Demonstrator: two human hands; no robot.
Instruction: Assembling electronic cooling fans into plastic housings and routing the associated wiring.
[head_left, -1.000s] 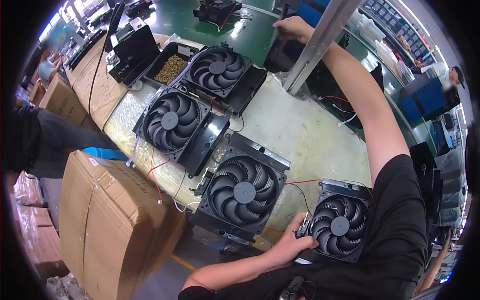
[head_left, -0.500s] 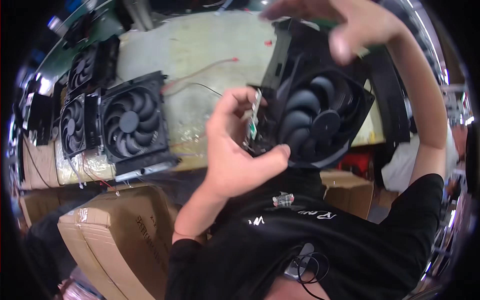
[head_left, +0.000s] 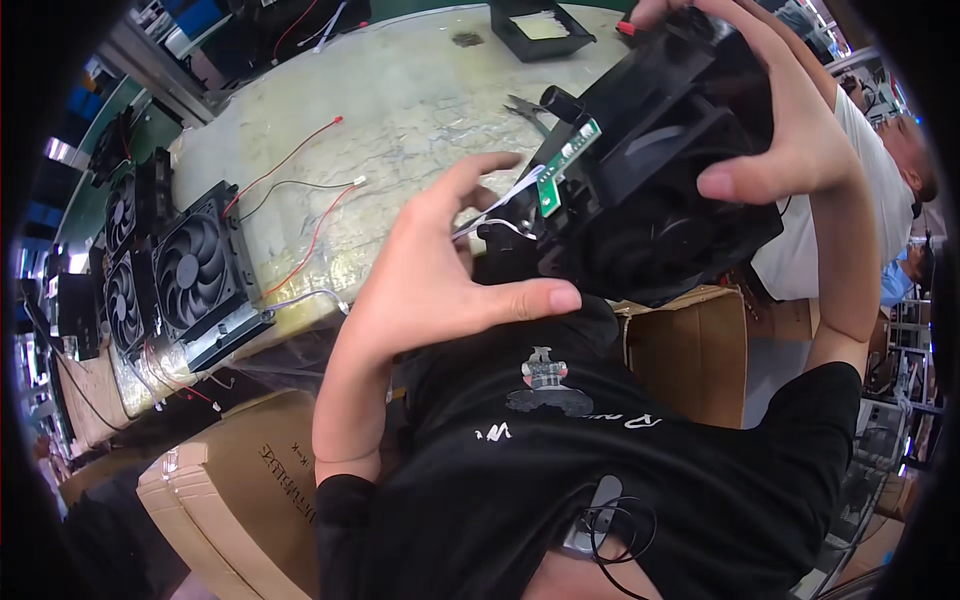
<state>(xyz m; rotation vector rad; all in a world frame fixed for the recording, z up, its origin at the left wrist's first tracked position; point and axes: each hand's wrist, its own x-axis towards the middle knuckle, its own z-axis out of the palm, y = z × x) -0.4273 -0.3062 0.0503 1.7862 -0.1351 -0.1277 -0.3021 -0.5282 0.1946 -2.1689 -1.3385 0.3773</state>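
Note:
A bulky black fan unit (head_left: 660,235) is held up, tilted, in front of my shirt, over the table's near right edge. My left hand (head_left: 430,265) clasps its left end, thumb on the near side and fingers on the far side. Beside these fingers, a small green circuit board (head_left: 566,165) stands on the unit's end with thin white wires (head_left: 505,200) running toward my palm. My right hand (head_left: 800,135) grips the right end, with its thumb across the housing and fingertips over the far edge. The fan blades are dark and barely visible.
More black fan units (head_left: 192,270) stand at the table's left, with loose red and white wires (head_left: 310,245) nearby. Pliers (head_left: 530,112) and a black tray (head_left: 540,35) lie beyond the unit. Cardboard boxes (head_left: 235,480) flank me below; another person (head_left: 850,230) is at right.
My right hand has come down from above the unit and taken hold of its right end. The unit has turned and tilted, bringing the circuit board's face and wires into sight. The view has shifted.

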